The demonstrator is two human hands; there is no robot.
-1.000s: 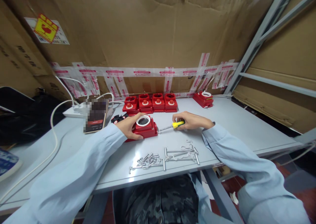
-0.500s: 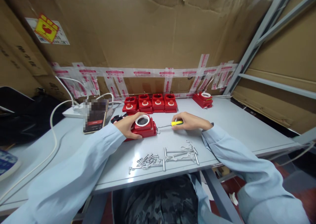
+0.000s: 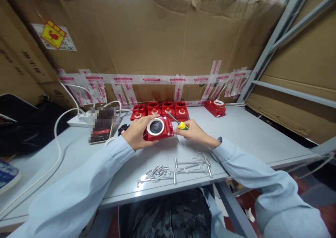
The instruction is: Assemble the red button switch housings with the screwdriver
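Observation:
My left hand [image 3: 138, 132] is wrapped round the left end of a red box [image 3: 160, 136] with a white ring on its face. The box is tilted so that the ring faces me. In my right hand [image 3: 193, 133] is a screwdriver [image 3: 183, 126] with a yellow and green handle; its shaft points up and to the left, above the box's right end. The fingertips of that hand are close to this end; whether they touch it I cannot tell. Nearer to me on the table lie several loose screws [image 3: 157, 171] and thin metal T-shaped rods [image 3: 175, 177] with pale strings.
Several red boxes with round buttons [image 3: 168, 111] stand in a row at the back. Another red box [image 3: 215, 108] sits farther right. To the left are a phone [image 3: 101, 128], a white power strip [image 3: 78, 120] and a cable [image 3: 56, 133]. Cardboard [image 3: 157, 38] walls the table's rear.
The red box has been raised and tilted towards me, slightly rightward. The screwdriver has swung from pointing left at the box's end to pointing up and left; my right hand moved a little left.

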